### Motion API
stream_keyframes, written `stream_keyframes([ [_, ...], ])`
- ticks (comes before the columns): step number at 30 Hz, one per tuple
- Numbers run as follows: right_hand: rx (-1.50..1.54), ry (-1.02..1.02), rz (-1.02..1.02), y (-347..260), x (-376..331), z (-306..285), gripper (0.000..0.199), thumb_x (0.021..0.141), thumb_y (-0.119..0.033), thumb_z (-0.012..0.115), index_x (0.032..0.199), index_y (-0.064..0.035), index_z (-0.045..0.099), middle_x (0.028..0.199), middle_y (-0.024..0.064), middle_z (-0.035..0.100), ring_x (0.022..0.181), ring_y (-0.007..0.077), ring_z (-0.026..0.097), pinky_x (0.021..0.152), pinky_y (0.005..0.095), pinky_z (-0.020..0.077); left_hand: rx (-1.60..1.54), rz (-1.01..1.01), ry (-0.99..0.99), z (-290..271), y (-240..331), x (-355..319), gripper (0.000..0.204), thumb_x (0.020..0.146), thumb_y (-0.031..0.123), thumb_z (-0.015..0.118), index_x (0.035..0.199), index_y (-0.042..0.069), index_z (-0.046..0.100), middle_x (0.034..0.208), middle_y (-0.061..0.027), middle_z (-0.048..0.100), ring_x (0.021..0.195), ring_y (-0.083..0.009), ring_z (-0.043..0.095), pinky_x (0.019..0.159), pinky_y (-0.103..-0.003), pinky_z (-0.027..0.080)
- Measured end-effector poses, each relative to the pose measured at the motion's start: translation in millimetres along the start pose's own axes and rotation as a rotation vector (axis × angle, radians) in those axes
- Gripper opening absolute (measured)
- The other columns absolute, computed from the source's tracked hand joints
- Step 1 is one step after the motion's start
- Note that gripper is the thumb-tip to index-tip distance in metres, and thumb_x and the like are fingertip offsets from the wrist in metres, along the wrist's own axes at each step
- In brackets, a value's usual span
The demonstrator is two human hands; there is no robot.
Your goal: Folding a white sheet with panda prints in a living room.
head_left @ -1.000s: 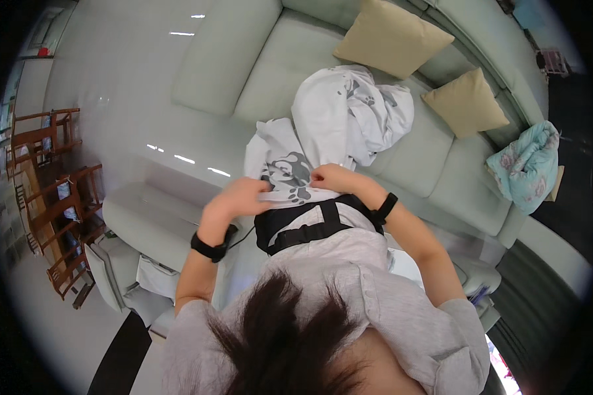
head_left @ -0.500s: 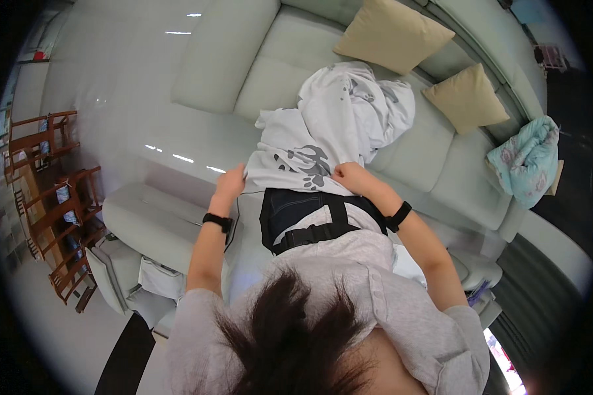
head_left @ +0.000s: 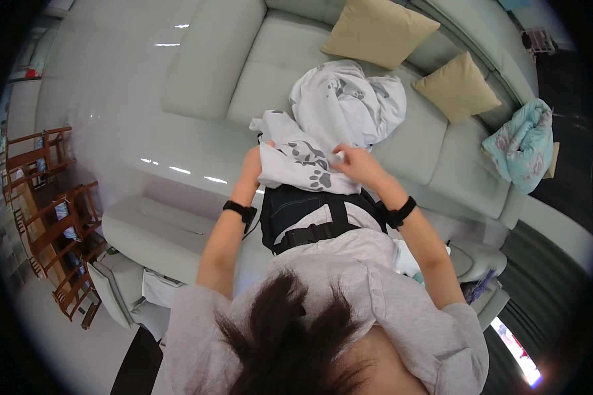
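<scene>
A large white cloth (head_left: 326,99) with grey paw prints lies bunched on the sofa seat and reaches down over the front of my thighs. Its near part is spread in front of my waist. My left hand (head_left: 252,166) grips the cloth's left edge, its fingertips hidden behind the fabric. Just above the cloth's right side is my right hand (head_left: 359,166), its fingers curved, with thumb and forefinger apart. Both wrists carry black bands.
Two beige cushions (head_left: 379,29) rest against the back of the pale grey-green sofa (head_left: 270,59). A folded light-blue floral quilt (head_left: 522,146) sits at the sofa's right end. Wooden chairs (head_left: 39,155) stand at far left. Another grey-green seat (head_left: 151,227) is close on my left.
My left hand has moved right and away from me with the cloth's edge, folding it inward. The right hand has lifted slightly, and its fingers have loosened from the cloth.
</scene>
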State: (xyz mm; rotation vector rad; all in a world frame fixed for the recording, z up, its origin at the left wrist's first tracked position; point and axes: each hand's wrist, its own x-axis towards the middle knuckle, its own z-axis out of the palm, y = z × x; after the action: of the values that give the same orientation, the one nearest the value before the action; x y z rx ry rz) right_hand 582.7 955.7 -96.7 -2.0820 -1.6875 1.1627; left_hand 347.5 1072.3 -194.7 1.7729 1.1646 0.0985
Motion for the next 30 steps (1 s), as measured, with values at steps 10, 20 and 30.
stream_keyframes([
  [10,0.700,0.366,-0.085,-37.8,-24.2,-106.5,0.011,0.075,-0.011,0.051,0.080,-0.0016,0.055,0.058,-0.0033,0.048,0.052,0.0038,0.041,0.046,0.0177,0.0318,0.329,0.954,-0.048,-27.6,176.1,-58.4,0.018,0.059,0.010,0.049,0.077,0.006,0.049,0.065,-0.0055,0.047,0.062,-0.0225,0.049,0.054,-0.031,0.039],
  [20,0.125,-0.095,-0.136,-1.5,14.7,30.1,0.027,0.068,-0.025,0.058,0.075,0.0005,0.053,0.060,0.0140,0.051,0.052,0.0227,0.048,0.049,0.0317,0.0363,0.357,0.698,-0.586,-30.4,194.6,-74.0,0.029,0.064,0.010,0.052,0.093,0.013,0.048,0.066,-0.0096,0.053,0.064,-0.0257,0.052,0.054,-0.034,0.042],
  [30,0.451,-0.059,-0.086,-6.8,0.9,28.5,0.030,0.076,-0.029,0.048,0.068,0.0006,0.048,0.062,0.0208,0.049,0.059,0.0355,0.049,0.053,0.0363,0.0372,-0.415,-0.437,-0.397,-78.2,44.9,-16.6,0.051,0.070,0.046,0.051,0.095,0.001,0.048,0.067,-0.0026,0.052,0.058,-0.0120,0.047,0.053,-0.025,0.040],
])
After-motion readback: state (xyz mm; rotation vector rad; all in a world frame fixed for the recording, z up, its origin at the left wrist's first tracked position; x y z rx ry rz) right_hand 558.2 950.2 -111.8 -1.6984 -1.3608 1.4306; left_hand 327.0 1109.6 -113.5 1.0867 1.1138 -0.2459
